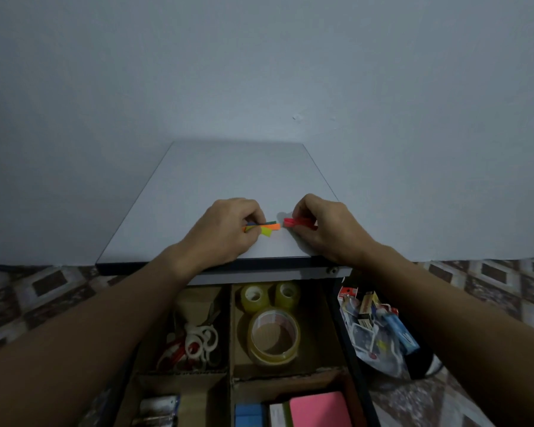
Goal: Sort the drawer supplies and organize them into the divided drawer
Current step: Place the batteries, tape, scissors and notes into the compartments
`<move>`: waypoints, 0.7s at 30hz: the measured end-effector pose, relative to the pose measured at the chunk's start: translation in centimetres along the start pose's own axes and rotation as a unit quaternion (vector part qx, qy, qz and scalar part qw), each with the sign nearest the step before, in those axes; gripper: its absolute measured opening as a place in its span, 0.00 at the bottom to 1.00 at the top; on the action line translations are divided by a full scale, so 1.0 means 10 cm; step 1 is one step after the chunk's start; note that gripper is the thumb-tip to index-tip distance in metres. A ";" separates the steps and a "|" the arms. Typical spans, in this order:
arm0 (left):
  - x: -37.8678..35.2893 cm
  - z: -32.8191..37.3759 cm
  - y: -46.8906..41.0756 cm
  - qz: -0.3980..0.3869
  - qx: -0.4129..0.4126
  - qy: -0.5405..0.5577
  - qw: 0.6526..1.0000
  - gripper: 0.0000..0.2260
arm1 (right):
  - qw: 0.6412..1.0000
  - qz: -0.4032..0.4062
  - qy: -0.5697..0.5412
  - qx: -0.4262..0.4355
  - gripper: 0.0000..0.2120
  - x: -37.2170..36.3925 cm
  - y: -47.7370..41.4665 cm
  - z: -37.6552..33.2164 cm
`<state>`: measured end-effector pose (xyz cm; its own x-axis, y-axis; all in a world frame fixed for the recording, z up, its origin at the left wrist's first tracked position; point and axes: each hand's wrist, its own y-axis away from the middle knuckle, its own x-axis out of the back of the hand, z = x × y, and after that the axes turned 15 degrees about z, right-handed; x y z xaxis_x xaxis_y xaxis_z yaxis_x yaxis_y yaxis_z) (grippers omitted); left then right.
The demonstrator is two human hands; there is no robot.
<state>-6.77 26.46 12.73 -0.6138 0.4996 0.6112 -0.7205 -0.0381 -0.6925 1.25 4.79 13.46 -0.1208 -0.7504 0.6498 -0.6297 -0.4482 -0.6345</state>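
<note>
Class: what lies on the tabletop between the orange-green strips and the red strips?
Head view: only bare tabletop. Left hand pinches the orange-green strips, right hand the red strips.

A small bundle of orange, green and yellow paper strips (264,228) lies on the bench, pinched by the left hand (225,229). Just beside it, the right hand (324,226) pinches red strips (289,222). Below, the drawer (230,334) stands open, split by cardboard dividers. Its far-left compartment holds scissors (195,343) with white and red handles. The far-right one holds two small tape rolls (255,298) and a large tape roll (273,335). The near-right compartment holds a pink pad (318,408) and a blue block (248,414).
</note>
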 end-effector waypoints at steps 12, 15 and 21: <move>0.01 0.01 -0.02 -0.018 0.049 0.011 0.999 0.10 | 0.997 0.005 0.003 -0.072 0.09 -0.02 -0.03 -0.02; -0.02 0.03 -0.02 -0.018 0.073 0.014 0.997 0.07 | 0.997 0.024 0.010 -0.076 0.09 -0.03 -0.04 -0.04; -0.06 0.04 0.00 0.004 0.098 0.017 0.995 0.03 | 0.997 0.006 0.022 -0.074 0.07 -0.03 -0.01 -0.07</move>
<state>-6.51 25.76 12.52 -0.6104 0.5271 0.5913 -0.7675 -0.2087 -0.6062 0.79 5.34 13.62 -0.1604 -0.7315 0.6627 -0.7337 -0.3607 -0.5758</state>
